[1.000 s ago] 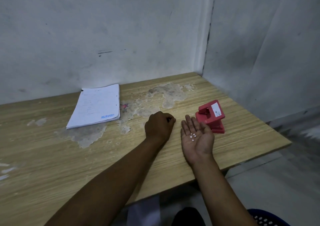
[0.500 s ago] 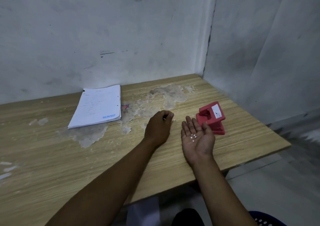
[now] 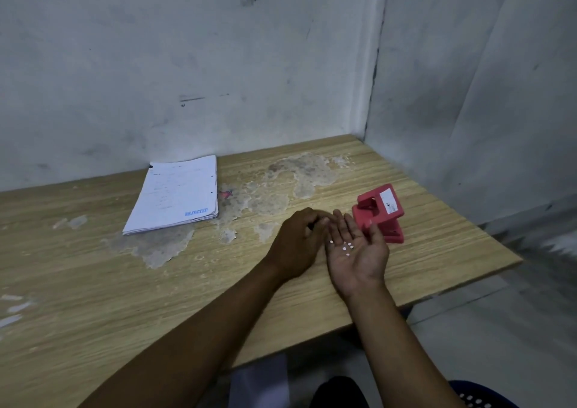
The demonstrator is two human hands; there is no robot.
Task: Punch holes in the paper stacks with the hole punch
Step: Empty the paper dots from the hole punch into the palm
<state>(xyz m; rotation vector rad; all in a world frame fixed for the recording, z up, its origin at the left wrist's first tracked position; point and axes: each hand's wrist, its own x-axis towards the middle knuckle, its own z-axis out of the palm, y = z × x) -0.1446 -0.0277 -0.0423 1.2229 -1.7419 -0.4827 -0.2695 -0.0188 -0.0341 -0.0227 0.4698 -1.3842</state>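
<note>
Your right hand [image 3: 356, 251] lay palm-up, flat open, cupping paper dots [image 3: 345, 247]; your left hand [image 3: 296, 239] curled loosely beside it, its grip hidden.

Paper stack [image 3: 175, 193] on table [image 3: 93, 282], rear left; hole punch [image 3: 379, 212] right, well apart. Between them: left hand [image 3: 296, 242], touching right hand [image 3: 356, 251] holding paper bits [image 3: 345, 247].

A bare, makeshift office corner: a worn wood-grain desk [image 3: 93, 298] pushed into scuffed whitewashed walls [image 3: 156, 64]; on the desk a paper stack [image 3: 175, 195] stamped "REJECTED"; right of it a red hole punch [image 3: 379, 212].
</note>
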